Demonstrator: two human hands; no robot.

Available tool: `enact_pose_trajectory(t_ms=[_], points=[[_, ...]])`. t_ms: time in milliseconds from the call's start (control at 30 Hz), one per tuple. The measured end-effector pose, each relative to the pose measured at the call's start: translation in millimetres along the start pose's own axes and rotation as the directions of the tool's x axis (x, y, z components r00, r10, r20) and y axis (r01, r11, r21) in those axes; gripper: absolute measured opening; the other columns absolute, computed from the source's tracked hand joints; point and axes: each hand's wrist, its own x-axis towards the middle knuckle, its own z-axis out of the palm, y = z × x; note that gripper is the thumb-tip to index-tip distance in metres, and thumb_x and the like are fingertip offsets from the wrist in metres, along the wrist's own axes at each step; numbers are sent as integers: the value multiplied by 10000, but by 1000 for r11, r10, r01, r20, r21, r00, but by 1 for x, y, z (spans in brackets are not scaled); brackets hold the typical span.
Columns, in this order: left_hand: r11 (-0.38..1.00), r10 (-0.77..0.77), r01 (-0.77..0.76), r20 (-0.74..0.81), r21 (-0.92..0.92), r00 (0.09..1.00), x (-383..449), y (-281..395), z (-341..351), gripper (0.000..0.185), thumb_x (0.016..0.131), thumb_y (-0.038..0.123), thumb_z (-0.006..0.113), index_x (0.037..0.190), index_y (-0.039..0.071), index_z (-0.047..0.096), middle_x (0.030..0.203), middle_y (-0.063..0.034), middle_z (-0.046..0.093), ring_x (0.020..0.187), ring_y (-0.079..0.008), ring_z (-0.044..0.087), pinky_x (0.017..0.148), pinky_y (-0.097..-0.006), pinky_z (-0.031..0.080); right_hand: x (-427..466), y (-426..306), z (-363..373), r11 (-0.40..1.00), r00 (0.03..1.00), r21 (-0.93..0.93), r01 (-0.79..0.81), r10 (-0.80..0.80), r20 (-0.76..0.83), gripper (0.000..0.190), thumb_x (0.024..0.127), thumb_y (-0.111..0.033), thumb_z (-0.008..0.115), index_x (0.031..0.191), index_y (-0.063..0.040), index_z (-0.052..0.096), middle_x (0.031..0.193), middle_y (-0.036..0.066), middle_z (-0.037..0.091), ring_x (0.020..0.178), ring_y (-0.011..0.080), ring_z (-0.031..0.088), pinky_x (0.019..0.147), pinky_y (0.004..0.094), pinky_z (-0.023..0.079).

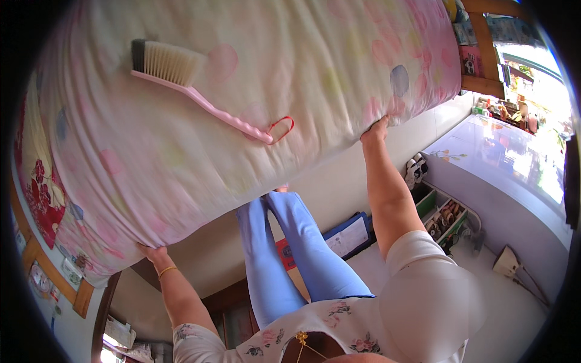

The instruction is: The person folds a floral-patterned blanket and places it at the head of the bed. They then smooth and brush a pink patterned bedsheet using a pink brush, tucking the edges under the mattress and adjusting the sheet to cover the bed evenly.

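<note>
A pale bed sheet (190, 168) with pink, yellow and blue spots covers the mattress before me, with wrinkles running across it. My left hand (153, 252), a gold bangle at its wrist, grips the sheet at the near edge on the left, where the cloth is bunched. At the same edge, further right, my right hand (376, 129) holds the sheet; its fingers are mostly hidden in the cloth. On top lies a bed brush (204, 102) with a pink plastic handle, pale and dark bristles and a red hanging loop. Neither hand touches it.
Wooden bed rails (483, 50) stand at both ends. To the right are a glossy lilac cabinet (490, 177), a shoe rack (438, 208) and white-and-black shoes (415, 170). A red patterned cloth (43, 204) lies at the far left. A blue-edged board (349, 236) is on the floor.
</note>
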Motion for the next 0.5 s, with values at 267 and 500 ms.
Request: enact_pose_trajectory(t_ms=[267,500], points=[[990,108,-128,268,59,957,-12,2,-25,520,939,339,417,1317,-15,377,1359,-150,383,1224,-290,412,1054,-433,314,-3,-21,-28,996,902,-20,91,-74,425,399,955,-344,439,1233,-64,497,1196,46,550,1068,219,538,907,382,457],[990,136,-139,244,-6,960,-4,-2,-37,529,938,322,415,1330,-28,362,1363,-158,381,1234,-285,409,1074,-427,289,4,-32,-41,986,885,-11,165,-144,444,369,953,-306,454,1171,-17,522,1117,65,583,987,209,574,853,364,484]])
